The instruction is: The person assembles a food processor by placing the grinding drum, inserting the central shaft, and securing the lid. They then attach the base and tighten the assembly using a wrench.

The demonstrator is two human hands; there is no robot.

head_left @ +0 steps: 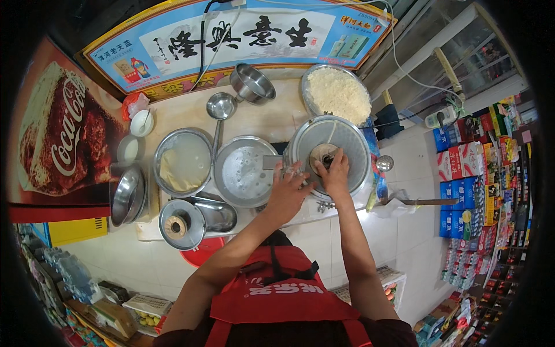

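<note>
My right hand (pixel 335 176) reaches into a round metal machine (pixel 359 151), its fingers curled on a ring-shaped, tan grinding stone (pixel 317 152) with a dark hub. My left hand (pixel 291 196) rests at the machine's front left rim with its fingers spread, close to the metal spout (pixel 270 162). Below the spout stands a metal basin (pixel 245 196) with foamy whitish liquid. A funnel-shaped metal lid (pixel 193 236) at the near left carries a second similar stone (pixel 175 227).
A basin of pale crumbly mash (pixel 338 92) stands behind the machine. To the left are a bowl of cloudy liquid with yellowish cloth-like material (pixel 182 173), a ladle (pixel 221 106), a metal pot (pixel 252 84) and stacked bowls (pixel 128 196). A red bucket (pixel 202 252) sits below the table edge.
</note>
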